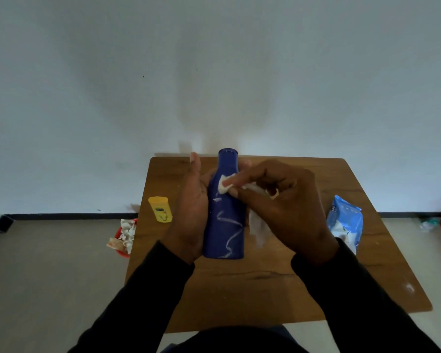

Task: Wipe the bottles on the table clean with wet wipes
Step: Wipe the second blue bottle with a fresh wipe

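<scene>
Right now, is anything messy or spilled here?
Yes. The blue bottle has squiggly white streaks down its side, and white smears mark the table beside it. The right hand presses a wet wipe near the bottle's neck.

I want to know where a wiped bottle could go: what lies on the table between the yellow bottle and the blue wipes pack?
In the head view, the blue bottle and both hands: the left hand holds it, the right hand presses a wet wipe on it.

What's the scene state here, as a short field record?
left hand: holds blue bottle
right hand: presses wet wipe on bottle neck
bottle surface: white streaks remain on lower body
yellow bottle: on table, left, untouched
wipes pack: table's right edge
red bin: floor, left, holds used wipes
</scene>
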The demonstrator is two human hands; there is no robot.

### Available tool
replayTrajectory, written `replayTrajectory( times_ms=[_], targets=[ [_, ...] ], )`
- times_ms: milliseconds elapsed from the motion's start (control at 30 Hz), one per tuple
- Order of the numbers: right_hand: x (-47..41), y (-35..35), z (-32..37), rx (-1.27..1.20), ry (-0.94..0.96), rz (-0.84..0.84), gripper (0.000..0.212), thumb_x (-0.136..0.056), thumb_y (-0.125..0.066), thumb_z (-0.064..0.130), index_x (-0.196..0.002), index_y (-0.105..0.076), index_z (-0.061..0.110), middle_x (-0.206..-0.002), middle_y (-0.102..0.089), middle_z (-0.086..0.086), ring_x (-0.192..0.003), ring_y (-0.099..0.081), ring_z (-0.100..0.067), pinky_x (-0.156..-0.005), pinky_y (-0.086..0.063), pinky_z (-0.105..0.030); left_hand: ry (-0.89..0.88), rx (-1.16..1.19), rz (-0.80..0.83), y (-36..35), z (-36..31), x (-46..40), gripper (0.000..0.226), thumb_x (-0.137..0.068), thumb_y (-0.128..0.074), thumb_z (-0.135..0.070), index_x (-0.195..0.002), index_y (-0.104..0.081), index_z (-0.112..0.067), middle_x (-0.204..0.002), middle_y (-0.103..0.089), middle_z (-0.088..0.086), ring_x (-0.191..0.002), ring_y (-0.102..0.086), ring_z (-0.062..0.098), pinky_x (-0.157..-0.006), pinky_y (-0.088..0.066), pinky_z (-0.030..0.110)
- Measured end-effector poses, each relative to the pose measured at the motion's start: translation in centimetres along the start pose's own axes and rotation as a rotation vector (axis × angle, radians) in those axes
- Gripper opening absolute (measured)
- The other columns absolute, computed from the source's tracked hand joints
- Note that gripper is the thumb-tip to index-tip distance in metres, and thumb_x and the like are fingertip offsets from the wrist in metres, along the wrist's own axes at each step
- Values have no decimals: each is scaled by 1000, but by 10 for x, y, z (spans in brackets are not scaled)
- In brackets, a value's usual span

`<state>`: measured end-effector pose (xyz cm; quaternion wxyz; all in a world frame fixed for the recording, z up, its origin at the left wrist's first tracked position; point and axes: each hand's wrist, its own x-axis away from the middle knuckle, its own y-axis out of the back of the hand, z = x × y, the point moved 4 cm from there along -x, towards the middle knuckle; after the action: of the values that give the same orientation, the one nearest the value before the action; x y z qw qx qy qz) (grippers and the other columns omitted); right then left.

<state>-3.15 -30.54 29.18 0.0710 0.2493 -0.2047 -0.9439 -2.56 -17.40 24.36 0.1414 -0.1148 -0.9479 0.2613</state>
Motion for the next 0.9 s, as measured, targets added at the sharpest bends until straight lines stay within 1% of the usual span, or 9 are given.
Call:
replayTrajectory(
  times_ms=[67, 233, 333, 400, 467, 533, 667, 800, 900],
  targets=[
    [-2, 7, -2, -49, -18, -59, 7, -86, -75, 11, -91, -75, 16, -94, -76, 5, -82, -72, -16, -69, -59, -34, 6, -5, -4, 0, 1, 0, 77, -97, -19, -67, -118, -68, -12, -87, -67, 15, -66, -64, 23, -61, -56, 33],
    [2, -2, 6, 43, 48, 135, 9, -83, -78, 9, -90, -76, 15, -91, -73, 11, -81, -62, 1, -71, -44, -8, 20, -4, -20, 3, 0, 0, 80, -95, -21, -69, -129, -62, -9, -111, -57, 26, -90, -58, 35, -75, -53, 37],
    [-4, 2, -2, 36, 19, -69, 8, -86, -77, 10, -91, -76, 15, -91, -75, 4, -78, -67, -11, -66, -54, -27, -6, 1, -12, 1, -1, 0, 77, -97, -19, -65, -122, -64, -8, -87, -66, 16, -68, -64, 25, -62, -55, 33],
    [-2, 6, -1, -79, 25, 18, 9, -85, -77, 3, -89, -76, 10, -91, -76, 1, -77, -71, -17, -65, -59, -36, -17, 16, -18, 3, -3, 0, 80, -95, -21, -66, -132, -58, -6, -85, -60, 18, -65, -59, 24, -59, -54, 33],
    [3, -2, 7, -72, 53, 160, 11, -83, -78, 0, -89, -76, 10, -92, -76, 7, -81, -70, -7, -69, -53, -17, -32, 10, -26, 5, -4, 0, 83, -93, -24, -68, -137, -52, -3, -100, -53, 26, -77, -55, 29, -67, -52, 34],
    [3, -9, 8, 12, 51, 123, 10, -83, -78, 3, -89, -77, 11, -91, -73, 13, -82, -65, 1, -71, -45, -9, -21, -18, -27, 4, -2, 2, 82, -95, -22, -68, -132, -56, -3, -109, -56, 26, -87, -57, 33, -72, -52, 35],
    [-5, -1, -1, 33, 6, -105, 7, -86, -76, 11, -91, -75, 17, -91, -75, 9, -81, -69, -13, -66, -55, -29, -32, -57, -28, 5, 2, 2, 78, -97, -13, -66, -117, -61, -7, -81, -66, 11, -64, -63, 19, -57, -55, 29],
    [6, -8, 11, -14, 52, 188, 8, -83, -78, 4, -86, -77, 11, -88, -74, 12, -79, -66, -1, -70, -46, -8, -24, 4, -37, 3, -3, 4, 87, -89, -20, -72, -137, -52, -6, -92, -59, 20, -73, -59, 25, -63, -53, 31],
    [-1, -15, 9, 26, 12, 48, 10, -85, -77, 8, -88, -78, 17, -89, -74, 14, -83, -68, -4, -74, -52, -16, -26, 2, -39, 2, -2, 3, 86, -92, -19, -71, -128, -56, -2, -101, -62, 21, -84, -62, 27, -68, -55, 32]
  ],
)
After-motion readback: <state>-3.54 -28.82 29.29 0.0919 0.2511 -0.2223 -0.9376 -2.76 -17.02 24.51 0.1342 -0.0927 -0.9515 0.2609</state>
